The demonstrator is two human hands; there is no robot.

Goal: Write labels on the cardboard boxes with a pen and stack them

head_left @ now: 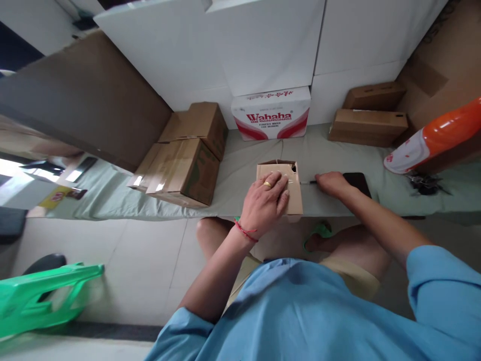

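A small cardboard box [295, 198] lies at the table's front edge, with a dark torn hole near its far right corner. My left hand [267, 195] rests flat on top of it, fingers extended, a ring on one finger. To the right, my right hand [332, 184] is closed around a thin, pointed tool [308, 182]; its exact kind is unclear. The tool's tip points left at the box's right side; whether it touches is hard to see. A black phone-like object [357, 183] lies just beyond my right wrist, partly hidden by the forearm.
Taped cardboard boxes [184, 170] stand on the left. A white and red Wahaha carton [272, 115] is at the back, against white panels. Brown boxes [368, 126], an orange and white cylinder [432, 138] and keys [426, 184] are on the right. A green stool [48, 291] stands lower left.
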